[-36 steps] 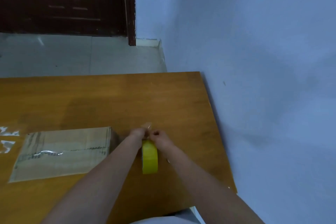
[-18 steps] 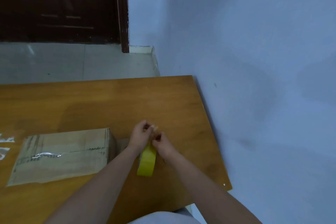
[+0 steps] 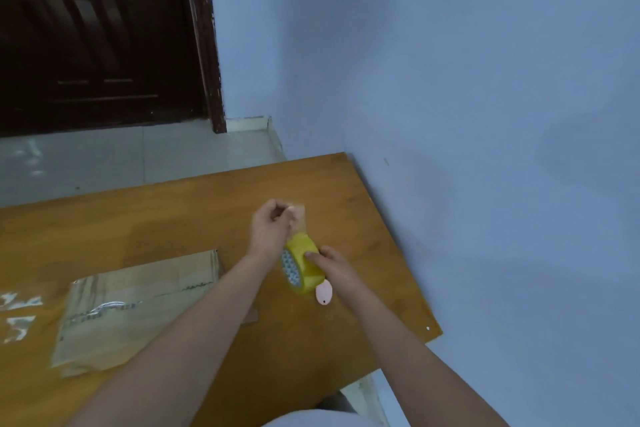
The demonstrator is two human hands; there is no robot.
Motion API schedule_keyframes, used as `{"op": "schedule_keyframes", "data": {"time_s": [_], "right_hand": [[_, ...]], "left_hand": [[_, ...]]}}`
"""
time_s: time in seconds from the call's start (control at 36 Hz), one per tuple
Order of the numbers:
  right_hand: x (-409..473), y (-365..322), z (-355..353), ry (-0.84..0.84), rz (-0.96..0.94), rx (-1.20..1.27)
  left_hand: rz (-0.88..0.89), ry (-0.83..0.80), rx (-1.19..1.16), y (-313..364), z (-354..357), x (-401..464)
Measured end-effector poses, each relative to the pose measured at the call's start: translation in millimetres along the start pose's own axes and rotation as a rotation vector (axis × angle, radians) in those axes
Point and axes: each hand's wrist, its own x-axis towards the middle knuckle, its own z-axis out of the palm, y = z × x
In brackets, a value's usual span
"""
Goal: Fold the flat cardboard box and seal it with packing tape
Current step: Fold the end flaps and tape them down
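Two hands on tape roll point(image 3: 302, 262), pink object point(image 3: 324, 293) half hidden

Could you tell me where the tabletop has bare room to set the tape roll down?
Bare wood lies along the far edge of the table, beyond the cardboard box and left hand. It is crowded around the tape roll, right hand and pink object.

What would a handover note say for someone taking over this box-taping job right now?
Left hand: pinches the pulled-out tape end.
Right hand: grips the yellow tape roll, held above the table; a small pink object lies beside it.
Cardboard box: lies on the table left of the hands, untouched.
Done: tape end peeled free.
Left: whether the box is fully folded is unclear; draw out the tape, seal it, cut.
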Motion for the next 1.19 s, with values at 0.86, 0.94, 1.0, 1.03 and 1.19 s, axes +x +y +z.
{"op": "schedule_keyframes", "data": {"time_s": [0.86,0.94,1.0,1.03,1.19], "right_hand": [[-90.7,-26.3,153.7,-0.338,0.209,0.293],[-94.2,-19.6,154.1,-0.358,0.229,0.267],[-95.4,-14.3,153.0,-0.370,0.247,0.280],[-95.6,-11.4,152.1,-0.375,0.254,0.294],[-100.0,3.6,152.0,-0.419,0.277,0.321]], "left_hand": [[-0.243,0.354,0.112,12.4,-171.3,-52.7],[-0.221,0.341,0.180,12.5,-165.6,-59.7],[-0.206,0.305,0.216,12.5,-161.8,-61.4],[-0.205,0.288,0.213,12.2,-160.6,-62.0],[-0.262,0.197,0.112,7.3,-163.5,-74.4]]}}
